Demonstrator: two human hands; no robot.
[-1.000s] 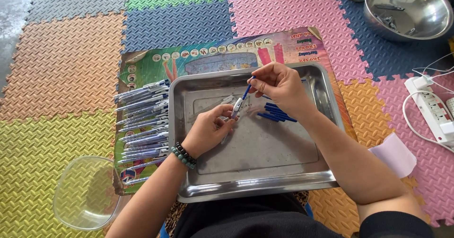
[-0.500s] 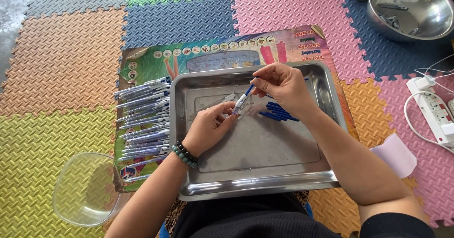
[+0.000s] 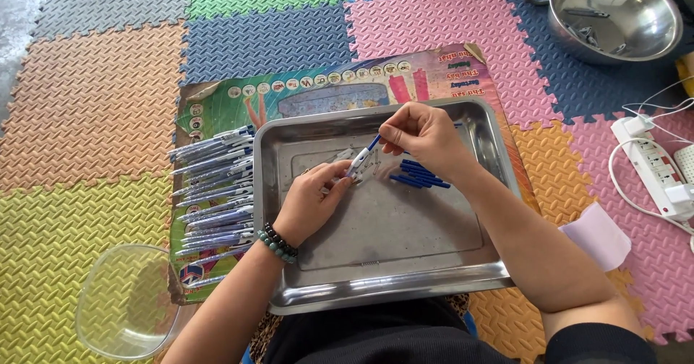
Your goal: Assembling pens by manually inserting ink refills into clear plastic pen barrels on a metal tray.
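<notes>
pinching one pen [image 3: 361, 160] between left hand [image 3: 312, 199] and right hand [image 3: 423, 134] grips above tray [image 3: 390, 292].

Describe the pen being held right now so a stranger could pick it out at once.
Find the steel tray on the foam floor mat. Above its upper middle, the left hand and right hand meet on one white and blue pen. It is the only pen held in the air: the finished pens lie in a row left of the tray, the blue parts on the tray floor.
</notes>
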